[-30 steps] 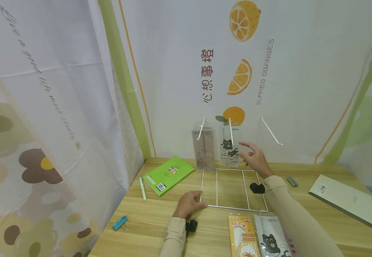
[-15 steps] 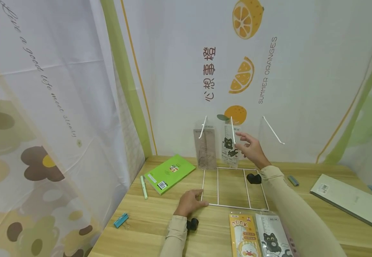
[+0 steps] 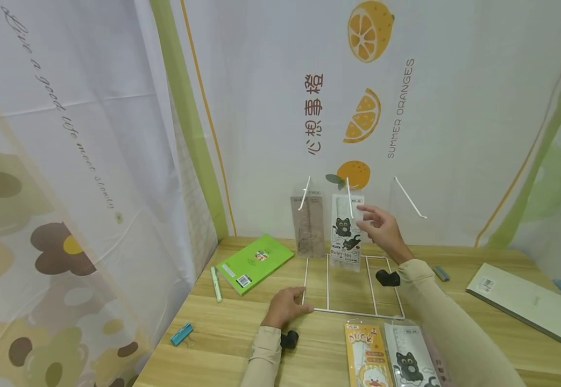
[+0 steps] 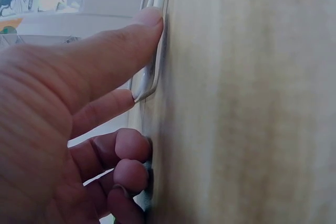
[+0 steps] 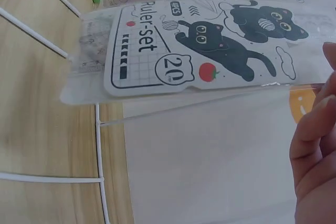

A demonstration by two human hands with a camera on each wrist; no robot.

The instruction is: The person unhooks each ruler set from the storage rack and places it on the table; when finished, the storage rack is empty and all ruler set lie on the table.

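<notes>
A white wire display rack [image 3: 327, 285] lies with its base on the table, its hooks rising behind. My left hand [image 3: 285, 307] grips the base's near left corner; the left wrist view shows thumb [image 4: 121, 51] and index finger on the wire. From the middle hook [image 3: 350, 198] hangs a clear-packed ruler set [image 3: 345, 231] with black cats, tilted out at its lower end in the right wrist view. My right hand [image 3: 382, 231] is at its upper right edge, thumb and index finger apart. A greyish see-through pack [image 3: 309, 226] hangs at the left hook.
A yellow duck pack [image 3: 367, 355] and another cat ruler set [image 3: 408, 355] lie in front of the rack. At left are a green book [image 3: 256, 263], a pale green pen [image 3: 215, 285] and a blue binder clip [image 3: 181, 334]. A pale notebook [image 3: 527, 306] lies at right.
My right hand moved in toward the middle hook, then back slightly right. The hanging ruler set turned and now faces forward, its lower end swung nearer. My left hand stays at the corner.
</notes>
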